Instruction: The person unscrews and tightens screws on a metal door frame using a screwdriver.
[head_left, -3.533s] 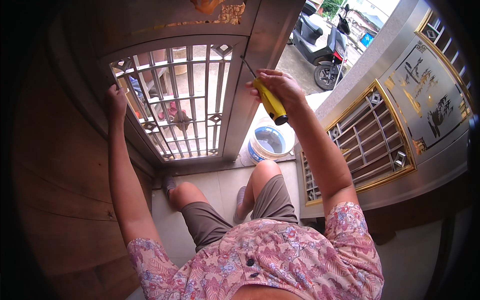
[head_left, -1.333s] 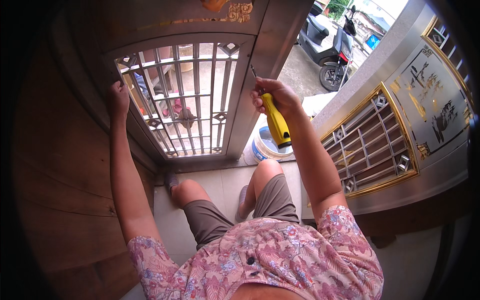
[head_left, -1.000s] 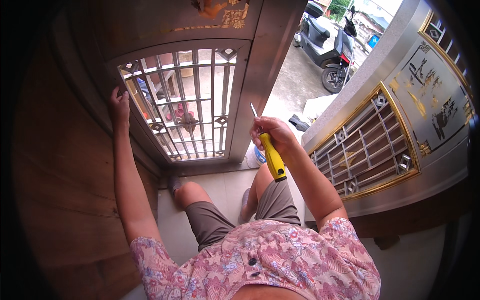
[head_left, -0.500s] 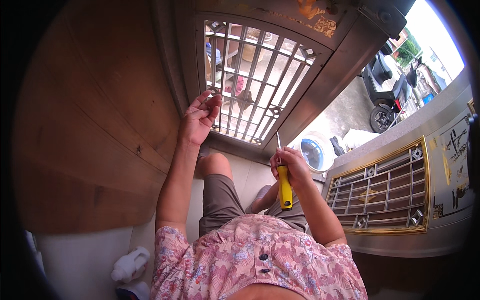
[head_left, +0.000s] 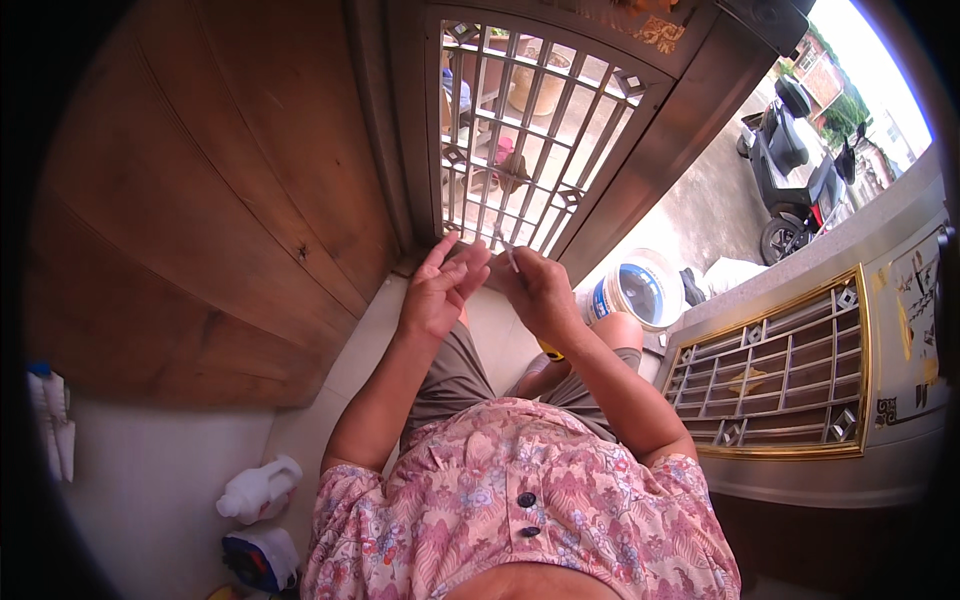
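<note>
Your right hand [head_left: 540,295] grips the yellow screwdriver [head_left: 548,350], fingers wrapped around it; your left hand [head_left: 440,290], at its nine o'clock, spreads open fingers toward its tip.

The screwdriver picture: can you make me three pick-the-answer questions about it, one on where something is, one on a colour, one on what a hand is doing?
1. Where is the round bucket?
A. On the ground beside the person's right knee
B. On top of the scooter
C. Hanging on the wooden door

2. What colour is the screwdriver handle that peeks out under the right hand?
A. Green
B. Yellow
C. Purple

3. What is the left hand doing?
A. Gripping a bottle
B. Closed in a fist
C. Open, fingers spread, meeting the right hand at the screwdriver's metal tip

Answers: 1 A, the bucket sits on the ground just right of the knee, at the foot of the grille door. 2 B, a yellow bit shows below the right wrist. 3 C, its fingers are spread and touch near the thin tip.
</note>
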